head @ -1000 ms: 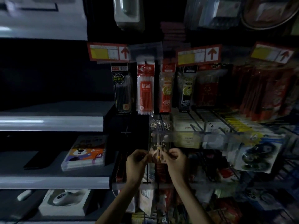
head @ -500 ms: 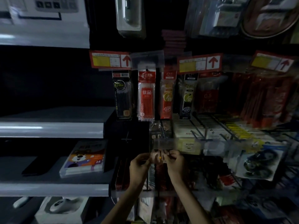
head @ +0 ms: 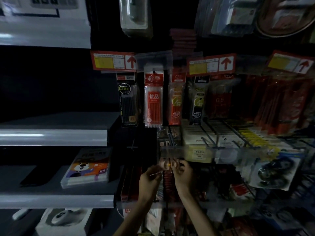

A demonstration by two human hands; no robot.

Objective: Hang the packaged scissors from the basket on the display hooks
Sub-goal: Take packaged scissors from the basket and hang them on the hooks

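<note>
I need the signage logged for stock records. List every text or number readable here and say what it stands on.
"优品": red refill pack, hanging.
"0.5": dark red pack.
"24": boxed set with cartoon dog on the grey shelf.
Red up arrows: price tags; their small print is too blurred.
The package between the left hand and right hand: unreadable.

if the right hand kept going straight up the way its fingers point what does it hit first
Probably the clear plastic label strip just above the right hand, which pinches the scissors pack with the left hand. Depth is murky in this dim view.
</note>
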